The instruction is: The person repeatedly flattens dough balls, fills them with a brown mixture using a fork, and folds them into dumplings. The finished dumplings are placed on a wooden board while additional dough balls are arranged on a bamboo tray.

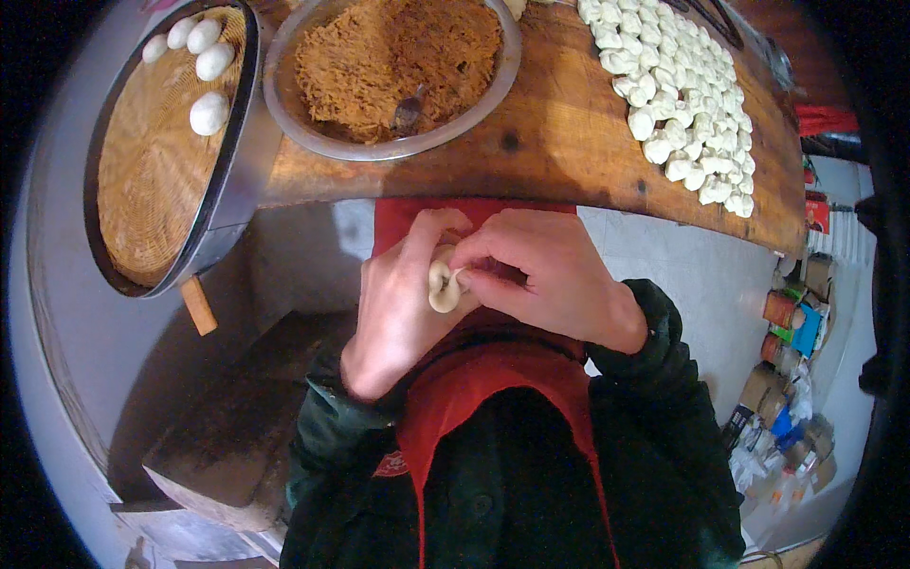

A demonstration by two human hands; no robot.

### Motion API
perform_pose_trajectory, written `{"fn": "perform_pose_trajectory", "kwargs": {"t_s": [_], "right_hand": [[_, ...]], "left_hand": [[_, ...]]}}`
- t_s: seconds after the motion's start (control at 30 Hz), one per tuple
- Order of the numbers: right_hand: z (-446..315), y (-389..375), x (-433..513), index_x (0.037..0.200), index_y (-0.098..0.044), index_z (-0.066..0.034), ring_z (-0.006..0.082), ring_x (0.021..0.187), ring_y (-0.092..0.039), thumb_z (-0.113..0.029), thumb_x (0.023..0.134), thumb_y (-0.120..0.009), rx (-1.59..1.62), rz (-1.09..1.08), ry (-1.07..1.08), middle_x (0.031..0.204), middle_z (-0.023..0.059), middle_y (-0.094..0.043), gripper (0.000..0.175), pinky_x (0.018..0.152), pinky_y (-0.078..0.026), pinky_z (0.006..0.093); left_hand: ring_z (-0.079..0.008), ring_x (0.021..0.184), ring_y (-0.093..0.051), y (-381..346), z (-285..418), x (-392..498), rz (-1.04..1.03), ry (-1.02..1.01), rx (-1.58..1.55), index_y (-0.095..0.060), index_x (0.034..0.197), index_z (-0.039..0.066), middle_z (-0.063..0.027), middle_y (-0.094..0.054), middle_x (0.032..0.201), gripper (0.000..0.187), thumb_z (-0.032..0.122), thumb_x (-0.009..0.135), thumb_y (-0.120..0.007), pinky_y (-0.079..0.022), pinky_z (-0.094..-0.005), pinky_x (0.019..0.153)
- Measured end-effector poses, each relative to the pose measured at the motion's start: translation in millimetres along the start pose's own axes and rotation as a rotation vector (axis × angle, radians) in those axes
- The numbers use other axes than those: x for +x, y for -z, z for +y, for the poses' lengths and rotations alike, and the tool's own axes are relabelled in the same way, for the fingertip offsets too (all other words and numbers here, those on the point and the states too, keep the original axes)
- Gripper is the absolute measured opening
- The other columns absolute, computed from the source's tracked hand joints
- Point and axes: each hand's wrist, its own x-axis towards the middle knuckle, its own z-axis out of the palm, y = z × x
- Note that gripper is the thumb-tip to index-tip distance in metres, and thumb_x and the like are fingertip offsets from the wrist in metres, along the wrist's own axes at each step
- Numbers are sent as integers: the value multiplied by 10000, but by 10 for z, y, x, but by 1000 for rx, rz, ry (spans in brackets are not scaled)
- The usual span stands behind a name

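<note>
My left hand (402,299) cups a small piece of dough (444,297) in front of the red apron. The dough's rim curls around a dark opening, and most of the piece is hidden by the fingers. With thumb and forefinger, my right hand (547,270) pinches the edge of that same dough. Beyond my hands, a large metal bowl (508,78) holds an orange-brown shredded filling (355,67), with a spoon (407,114) stuck in it. On the right, many white dough pieces (675,99) lie in rows on the wooden table (554,153).
A round steamer pan (234,171) with a wooden handle (199,306) stands at the left. Its woven mat (153,163) carries several round white dough balls (210,114). Below it is a dark block-like surface (227,419). Boxes and bags (782,398) are piled along the right wall.
</note>
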Motion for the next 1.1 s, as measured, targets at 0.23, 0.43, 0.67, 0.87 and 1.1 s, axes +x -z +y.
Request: {"fn": "perform_pose_trajectory", "kwargs": {"t_s": [0.23, 0.43, 0.67, 0.87, 1.1], "right_hand": [[-56, -10, -31, 955, -704, -74, 297, 790, -690, -117, 801, -812, -1, 16, 20, 871, 85, -700, 193, 699, -551, 382], [-27, -14, -21, 974, -710, -76, 290, 777, -691, -112, 785, -814, 138, 5, -138, 869, 82, -700, 218, 676, -549, 377], [-49, 11, -29, 1020, -709, -99, 292, 783, -688, -178, 812, -823, -3, 37, -30, 870, 84, -695, 251, 688, -545, 386], [-73, -45, 18, 964, -692, -112, 316, 857, -690, -243, 858, -773, -72, 24, -37, 899, 87, -700, 187, 743, -560, 432], [47, -54, -146, 1008, -709, -105, 294, 899, -710, -219, 892, -726, -182, -27, -51, 936, 96, -718, 163, 736, -585, 419]], "left_hand": [[-378, 800, -736, -27, -41, 11, -11, 5, -45, -474, 1277, 105, -126, -732, 851, 635, 113, 767, -852, -581, -447, 653], [-387, 797, -736, -47, -51, 11, -15, -30, 16, -457, 1291, 99, -136, -731, 875, 682, 115, 750, -872, -581, -461, 639], [-408, 797, -730, -25, -1, 31, -27, 0, -14, -396, 1347, 68, -160, -717, 879, 767, 160, 755, -874, -575, -474, 640], [-413, 825, -727, -99, -57, 18, 4, 6, 5, -415, 1357, 66, -179, -716, 931, 755, 196, 762, -860, -575, -470, 675], [-401, 892, -706, -153, -62, 30, -30, -59, -26, -703, 1150, 85, -128, -724, 1014, 385, 124, 783, -814, -581, -455, 730]]}}
